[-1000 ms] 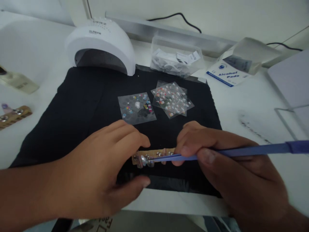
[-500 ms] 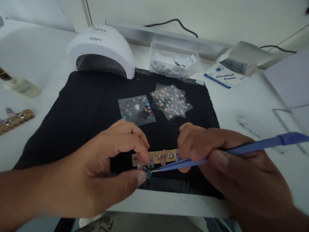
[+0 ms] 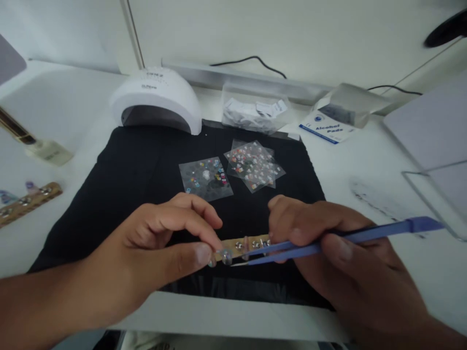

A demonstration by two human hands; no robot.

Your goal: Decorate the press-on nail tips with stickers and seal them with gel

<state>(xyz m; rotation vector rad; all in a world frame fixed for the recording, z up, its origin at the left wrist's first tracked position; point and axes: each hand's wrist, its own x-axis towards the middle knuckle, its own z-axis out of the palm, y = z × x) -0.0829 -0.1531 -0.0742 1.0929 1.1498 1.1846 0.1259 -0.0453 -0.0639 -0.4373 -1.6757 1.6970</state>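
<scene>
Near the bench's front edge, likely for easy reach, the strip lies between the right hand, holding parted tweezers, and the left hand, narrowed, its hold unclear.

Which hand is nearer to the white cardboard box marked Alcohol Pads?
Right: the right hand is roughly in front of the box; the left hand, also on the near side, is well off to its left.
</scene>
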